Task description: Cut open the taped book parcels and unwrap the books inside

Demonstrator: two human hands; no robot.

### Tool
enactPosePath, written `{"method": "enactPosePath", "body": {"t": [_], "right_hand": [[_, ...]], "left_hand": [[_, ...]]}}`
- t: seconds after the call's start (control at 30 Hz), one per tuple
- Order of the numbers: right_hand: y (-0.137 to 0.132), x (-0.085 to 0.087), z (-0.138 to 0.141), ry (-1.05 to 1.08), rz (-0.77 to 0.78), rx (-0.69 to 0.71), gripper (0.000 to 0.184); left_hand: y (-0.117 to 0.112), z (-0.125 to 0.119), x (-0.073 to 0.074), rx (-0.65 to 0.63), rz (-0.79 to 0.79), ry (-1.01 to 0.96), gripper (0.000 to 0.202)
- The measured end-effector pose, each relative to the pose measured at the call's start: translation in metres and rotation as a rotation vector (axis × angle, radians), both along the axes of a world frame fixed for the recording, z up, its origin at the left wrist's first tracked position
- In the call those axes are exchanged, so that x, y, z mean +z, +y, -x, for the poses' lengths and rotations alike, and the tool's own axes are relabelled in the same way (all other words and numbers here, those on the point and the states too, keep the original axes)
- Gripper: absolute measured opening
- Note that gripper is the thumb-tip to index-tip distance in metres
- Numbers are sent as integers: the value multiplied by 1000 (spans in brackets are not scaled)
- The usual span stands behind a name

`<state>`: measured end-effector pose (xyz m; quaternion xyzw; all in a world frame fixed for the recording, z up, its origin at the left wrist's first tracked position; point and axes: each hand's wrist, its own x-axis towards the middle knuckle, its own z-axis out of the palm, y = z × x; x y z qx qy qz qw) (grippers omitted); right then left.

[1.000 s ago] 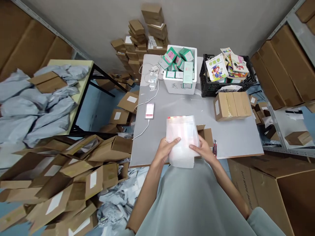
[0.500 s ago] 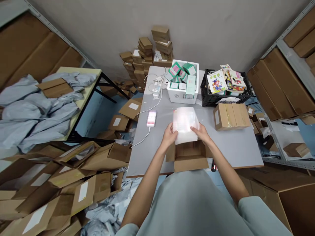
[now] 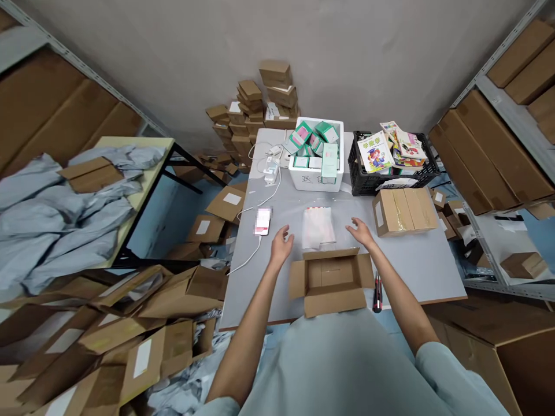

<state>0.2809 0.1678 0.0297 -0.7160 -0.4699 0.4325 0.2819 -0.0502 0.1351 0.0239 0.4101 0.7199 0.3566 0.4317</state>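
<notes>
A whitish, translucent wrapped packet (image 3: 318, 227) lies flat on the grey table, just beyond an open cardboard box (image 3: 333, 273) whose flaps are spread and whose inside shows bare. My left hand (image 3: 281, 245) hovers left of the packet, fingers apart, holding nothing. On the other side, my right hand (image 3: 359, 231) is also open, with a gap between it and the packet. A red and black box cutter (image 3: 377, 293) rests right of the open box. Left of my left hand lies a phone (image 3: 262, 221) with a white cable, its screen lit and blurred.
At the table's back stand a white foam bin (image 3: 315, 180) of green boxes and a black crate (image 3: 393, 179) of booklets. A taped carton (image 3: 405, 211) sits to the right. Opened cartons (image 3: 160, 355) crowd the floor at left, beside a table with grey bags (image 3: 65, 214).
Both hands have let go of the packet and moved apart to its sides. The packet, held over the open box before, now lies on the table behind it. The view has shifted slightly.
</notes>
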Motion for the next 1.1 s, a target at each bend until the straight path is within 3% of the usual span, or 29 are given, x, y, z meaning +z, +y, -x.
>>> {"method": "enactPosePath", "body": {"t": [0.1, 0.2, 0.3, 0.4, 0.57, 0.7, 0.9, 1.1], "right_hand": [[-55, -10, -45, 8, -79, -108, 80], [-126, -16, -75, 95, -56, -172, 97], [-187, -15, -80, 213, 85, -178, 97], [-222, -13, -67, 332, 180, -134, 86], [-230, -16, -41, 352, 220, -145, 87], [-227, -15, -31, 356, 226, -118, 85], [-227, -6, -8, 358, 252, 68, 73], [-206, -23, 61, 272, 219, 328, 64]], "left_hand": [[-54, 26, -15, 88, 21, -70, 36], [-113, 34, -24, 120, 118, -220, 42], [-160, 24, -25, 106, 263, -363, 54], [-186, 4, -24, 63, 320, -451, 64], [-195, -23, -29, 130, 344, -461, 63], [-195, -22, -32, 222, 313, -433, 48], [-211, 17, -21, 280, 253, -404, 42], [-236, 75, -19, 483, 251, -292, 33]]}}
